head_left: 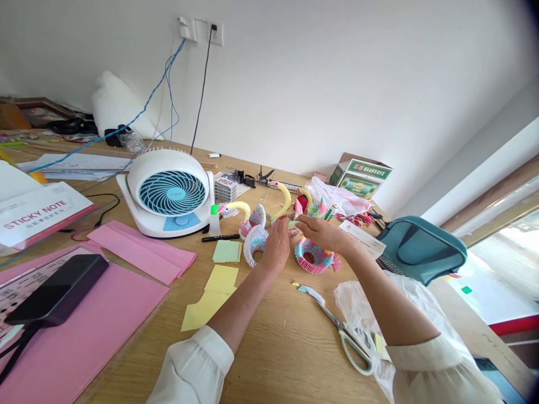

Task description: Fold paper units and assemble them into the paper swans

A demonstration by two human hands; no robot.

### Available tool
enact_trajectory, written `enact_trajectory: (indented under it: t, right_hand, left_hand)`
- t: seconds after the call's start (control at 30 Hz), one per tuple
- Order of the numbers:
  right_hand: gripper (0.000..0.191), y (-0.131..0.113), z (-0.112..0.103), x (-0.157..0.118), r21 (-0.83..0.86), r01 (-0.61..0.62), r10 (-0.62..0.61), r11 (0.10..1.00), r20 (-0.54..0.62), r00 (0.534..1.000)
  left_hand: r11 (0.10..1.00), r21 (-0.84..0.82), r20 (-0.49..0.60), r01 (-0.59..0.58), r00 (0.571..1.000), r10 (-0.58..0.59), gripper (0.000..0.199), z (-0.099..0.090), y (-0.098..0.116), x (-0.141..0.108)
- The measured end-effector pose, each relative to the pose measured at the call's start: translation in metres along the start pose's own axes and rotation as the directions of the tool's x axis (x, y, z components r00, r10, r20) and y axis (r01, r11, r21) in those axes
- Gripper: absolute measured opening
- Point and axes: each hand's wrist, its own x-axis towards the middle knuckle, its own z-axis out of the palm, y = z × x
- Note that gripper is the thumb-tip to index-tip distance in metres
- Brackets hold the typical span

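Observation:
My left hand (277,247) and my right hand (320,232) meet over the middle of the table, fingers closed on a small pale green piece of paper (293,224) between them. Just behind and below them stand several folded-paper swans. One has a white and lilac body (254,242) left of my left hand. Under my right hand is a pink and blue paper body (314,257). A curved yellow neck (283,201) rises behind my hands. To the left lie a stack of green sticky notes (227,251) and some yellow sticky notes (213,293).
Scissors (347,336) lie by a clear plastic bag (357,306) at my right. A white fan (168,191), pink sheets (109,314) and a black power brick (61,286) occupy the left. A teal bag (425,249) and a green-white box (361,177) stand at the right.

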Motion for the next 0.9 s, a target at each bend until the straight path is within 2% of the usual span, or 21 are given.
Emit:
enact_trajectory:
  t: [0.13, 0.2, 0.3, 0.37, 0.47, 0.57, 0.63, 0.7, 0.83, 0.9]
  right_hand:
    - [0.024, -0.006, 0.0, -0.001, 0.009, 0.018, -0.018, 1.0, -0.038, 0.999]
    - [0.027, -0.01, -0.002, -0.003, 0.071, 0.018, -0.015, 0.997, -0.043, 0.999]
    - [0.041, -0.013, -0.006, -0.011, 0.28, -0.023, 0.027, 0.96, -0.013, 1.0]
    - [0.048, -0.011, -0.009, -0.018, 0.398, -0.041, 0.059, 0.916, -0.033, 0.998]
    - [0.053, -0.007, -0.009, -0.027, 0.444, -0.069, 0.134, 0.893, -0.117, 0.984]
    - [0.054, -0.006, -0.007, -0.035, 0.466, -0.104, 0.18, 0.879, -0.123, 0.976]
    - [0.055, -0.006, -0.005, -0.04, 0.488, -0.101, 0.185, 0.867, -0.128, 0.974]
    - [0.055, -0.004, -0.001, -0.045, 0.516, -0.095, 0.202, 0.851, -0.155, 0.967]
    - [0.053, 0.008, 0.013, -0.057, 0.605, -0.06, 0.262, 0.794, -0.252, 0.932]
    - [0.052, 0.015, 0.026, -0.063, 0.662, -0.032, 0.298, 0.749, -0.293, 0.909]
  left_hand:
    - [0.999, 0.043, -0.011, -0.027, 1.0, 0.028, 0.033, -0.001, 0.002, 0.001]
    - [0.998, 0.063, -0.011, -0.026, 1.0, 0.026, 0.033, -0.003, 0.005, 0.001]
    - [0.997, 0.077, -0.014, -0.005, 1.0, 0.006, 0.035, -0.006, 0.009, 0.0]
    - [0.997, 0.08, -0.01, 0.004, 1.0, -0.004, 0.038, -0.009, 0.01, 0.001]
    - [0.997, 0.079, -0.002, 0.003, 1.0, -0.003, 0.043, -0.012, 0.011, 0.002]
    - [0.998, 0.039, 0.027, -0.043, 0.999, 0.042, 0.048, -0.018, 0.012, 0.004]
    - [0.997, -0.006, 0.049, -0.077, 0.996, 0.077, 0.051, -0.026, 0.012, 0.004]
    - [0.995, -0.065, 0.025, -0.073, 0.997, 0.074, 0.051, -0.039, 0.013, 0.005]
    - [0.989, -0.142, -0.139, 0.029, 0.989, -0.049, 0.036, -0.069, 0.017, 0.004]
    - [0.983, -0.165, -0.157, 0.076, 0.982, -0.102, 0.028, -0.082, 0.02, 0.002]
